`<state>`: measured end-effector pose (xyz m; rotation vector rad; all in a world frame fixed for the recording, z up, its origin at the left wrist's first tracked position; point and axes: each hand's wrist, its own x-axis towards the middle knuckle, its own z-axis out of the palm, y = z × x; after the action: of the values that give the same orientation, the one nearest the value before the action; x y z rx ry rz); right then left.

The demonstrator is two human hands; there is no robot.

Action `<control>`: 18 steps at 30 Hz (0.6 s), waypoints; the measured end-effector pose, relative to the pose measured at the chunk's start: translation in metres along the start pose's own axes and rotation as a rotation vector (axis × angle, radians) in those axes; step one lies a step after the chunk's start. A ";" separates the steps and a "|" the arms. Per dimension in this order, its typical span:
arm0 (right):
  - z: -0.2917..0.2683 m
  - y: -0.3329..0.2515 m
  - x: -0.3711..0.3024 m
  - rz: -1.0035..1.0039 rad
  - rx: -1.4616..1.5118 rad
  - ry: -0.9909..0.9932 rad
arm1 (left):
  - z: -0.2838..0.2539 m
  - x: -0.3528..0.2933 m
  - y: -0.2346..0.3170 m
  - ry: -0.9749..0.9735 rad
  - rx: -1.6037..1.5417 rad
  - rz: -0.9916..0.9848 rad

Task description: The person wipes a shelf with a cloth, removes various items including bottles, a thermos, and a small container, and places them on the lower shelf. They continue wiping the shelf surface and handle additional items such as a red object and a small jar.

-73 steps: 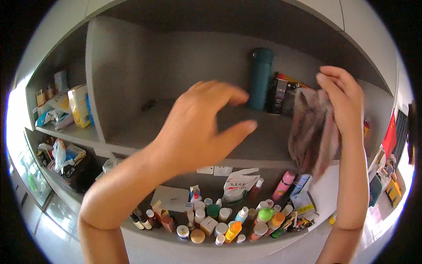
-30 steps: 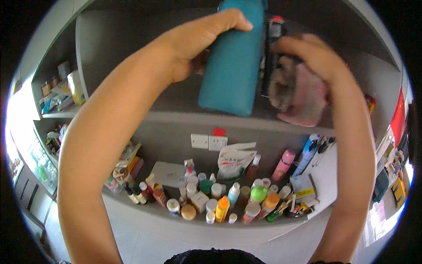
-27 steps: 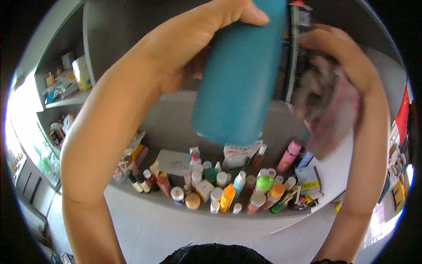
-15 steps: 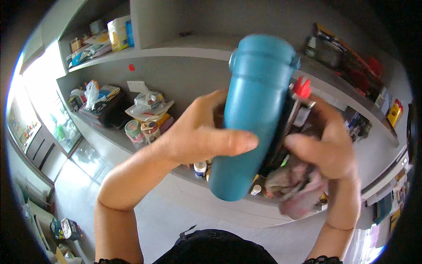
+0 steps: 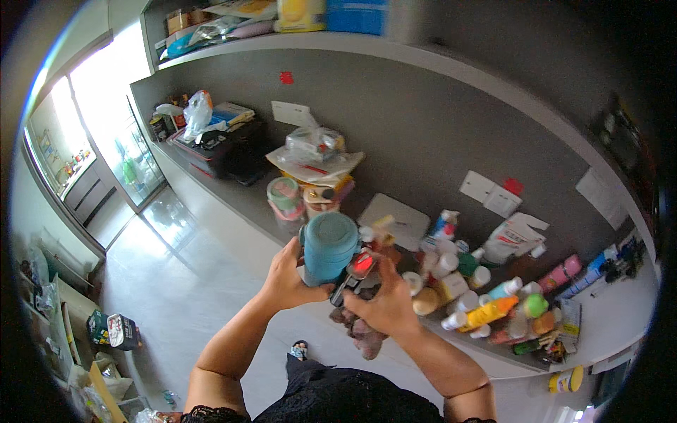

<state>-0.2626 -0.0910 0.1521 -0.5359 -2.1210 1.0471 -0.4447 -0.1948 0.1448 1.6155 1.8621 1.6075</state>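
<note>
A teal insulated bottle (image 5: 329, 243) is upright between my hands, in front of the counter. Closed round its left side, my left hand (image 5: 288, 280) grips it with the thumb across the near side. Pressed against the bottle's right is a dark object with a red top (image 5: 362, 265); its kind is unclear. My right hand (image 5: 386, 302) is closed around that object and also holds a crumpled greyish-pink cloth (image 5: 363, 337), which hangs below the fingers. The lower parts of the bottle and the dark object are partly hidden by my hands.
Many bottles and tubes, among them an orange bottle (image 5: 493, 311), crowd the counter (image 5: 243, 211) at right. Jars (image 5: 285, 197), plastic-wrapped packets (image 5: 314, 144) and a black case (image 5: 218, 151) stand farther left. An upper shelf (image 5: 451, 60) overhangs. Boxes (image 5: 123, 331) sit on the floor at left.
The bottle, dark object and cloth have moved down and farther from me, with both hands still on them. My view has shifted, showing more of the counter at right.
</note>
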 end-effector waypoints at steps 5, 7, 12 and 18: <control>0.139 0.013 0.068 0.065 -0.010 -0.014 | -0.093 0.017 -0.088 0.114 0.106 -0.104; 0.181 0.011 0.097 0.067 -0.001 -0.042 | -0.127 0.027 -0.116 0.132 0.073 -0.122; 0.266 0.021 0.142 -0.008 0.007 0.013 | -0.178 0.035 -0.197 0.207 0.047 -0.138; 0.321 0.040 0.172 -0.049 -0.040 0.085 | -0.200 0.050 -0.244 0.268 0.082 -0.187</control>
<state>-0.6138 -0.1267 0.0527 -0.5363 -2.0740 0.9399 -0.7489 -0.2244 0.0526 1.2588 2.1635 1.7557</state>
